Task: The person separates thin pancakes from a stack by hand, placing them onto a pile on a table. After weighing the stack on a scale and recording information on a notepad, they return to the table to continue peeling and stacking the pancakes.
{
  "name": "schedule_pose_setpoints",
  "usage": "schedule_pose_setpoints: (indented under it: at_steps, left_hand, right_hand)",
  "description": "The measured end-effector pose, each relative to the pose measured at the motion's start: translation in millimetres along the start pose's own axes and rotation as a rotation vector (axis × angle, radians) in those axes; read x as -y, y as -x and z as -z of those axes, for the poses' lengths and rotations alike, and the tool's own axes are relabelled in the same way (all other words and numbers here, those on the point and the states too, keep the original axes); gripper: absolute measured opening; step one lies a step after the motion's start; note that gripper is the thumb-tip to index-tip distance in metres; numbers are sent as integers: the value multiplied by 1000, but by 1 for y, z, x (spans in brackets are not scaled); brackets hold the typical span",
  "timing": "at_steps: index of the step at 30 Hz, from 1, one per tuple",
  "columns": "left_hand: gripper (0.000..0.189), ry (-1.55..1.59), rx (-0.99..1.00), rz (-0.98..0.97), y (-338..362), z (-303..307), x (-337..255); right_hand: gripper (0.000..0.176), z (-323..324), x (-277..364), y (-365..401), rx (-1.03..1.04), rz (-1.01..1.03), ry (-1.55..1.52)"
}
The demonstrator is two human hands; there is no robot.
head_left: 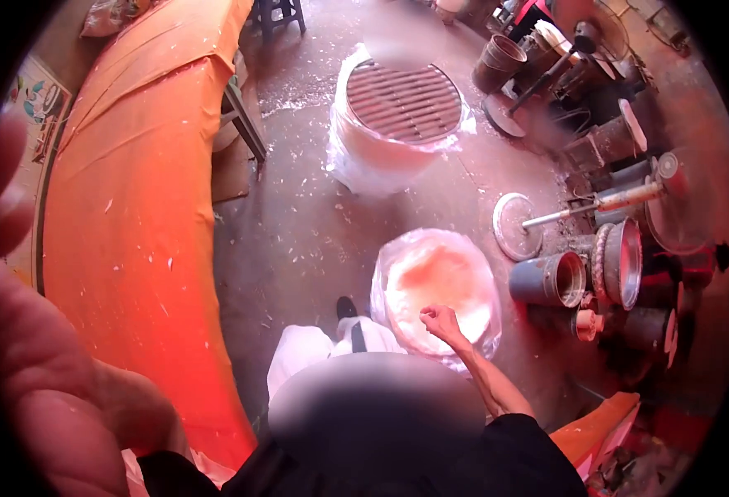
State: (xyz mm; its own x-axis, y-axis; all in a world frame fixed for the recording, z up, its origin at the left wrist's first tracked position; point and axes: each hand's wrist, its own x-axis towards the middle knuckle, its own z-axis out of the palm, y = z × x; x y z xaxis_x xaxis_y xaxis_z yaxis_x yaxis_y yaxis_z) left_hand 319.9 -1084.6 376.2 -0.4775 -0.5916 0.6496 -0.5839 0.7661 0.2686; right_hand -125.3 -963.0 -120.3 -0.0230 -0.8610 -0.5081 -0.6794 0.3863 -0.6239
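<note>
My right hand (440, 322) is closed, its fingers curled together above a round tub lined with clear plastic (490, 290). Whatever those fingers may hold is too small to make out. Pale, pinkish-white material (431, 277) fills the tub, brightest near the hand. My left hand (45, 389) is raised very close to the camera at the left edge, large and blurred. Its fingers are bent but apart from the palm, with nothing visible in them; part of the hand is cut off by the dark rim of the view.
A long orange-covered table (132, 240) runs along the left. Ahead stands a plastic-wrapped drum with a slatted top (402, 103). To the right are a blue-grey bucket (538, 282), a pole on a round base (518, 225) and a standing fan (588, 37). White flecks dot the floor.
</note>
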Motion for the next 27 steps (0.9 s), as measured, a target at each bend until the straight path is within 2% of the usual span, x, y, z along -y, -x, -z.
schedule_pose_setpoints:
  at_steps: [3, 6, 10, 12, 14, 16, 17, 18, 22, 23, 24, 26, 27]
  left_hand:
    - [47, -8, 10, -16, -24, -6, 50]
    - [47, -43, -25, -36, -41, -3, 106]
    - [47, -94, -95, -91, -70, 11, 187]
    - [47, -108, -126, -117, -88, 20, 231]
    - [48, -109, -149, -141, -107, 29, 272]
    - [48, -108, -175, -176, -129, 34, 312]
    - [48, -92, -180, -189, -138, 33, 330]
    - [48, -96, -188, -211, -150, 34, 347]
    - [48, -100, -198, -272, -191, 37, 408]
    - [48, -101, -200, -280, -200, 35, 424]
    - [49, -110, -206, -296, -210, 32, 441]
    - [49, -142, -224, -336, -231, 26, 477]
    - [49, -144, -218, -341, -239, 22, 493]
  right_hand:
    - [31, 8, 39, -39, -25, -20, -77]
    - [31, 3, 60, -76, -14, 101, -139]
    - [29, -13, 67, -120, 41, -36, -93]
    - [30, -3, 102, -128, 59, -204, -176]
    - [30, -3, 114, -141, 42, -284, -174]
    - [30, -4, 124, -157, 72, -301, -168]
    - [30, 9, 172, -156, 50, -333, -191]
    - [29, 1, 162, -173, 64, -297, -65]
    - [25, 7, 222, -214, 8, -384, -299]
    - [28, 11, 243, -225, -71, -332, -277]
    - [20, 13, 248, -241, -177, -144, -187]
    - [20, 26, 282, -278, -313, -134, -174]
    - [19, 32, 292, -298, -401, -37, -158]
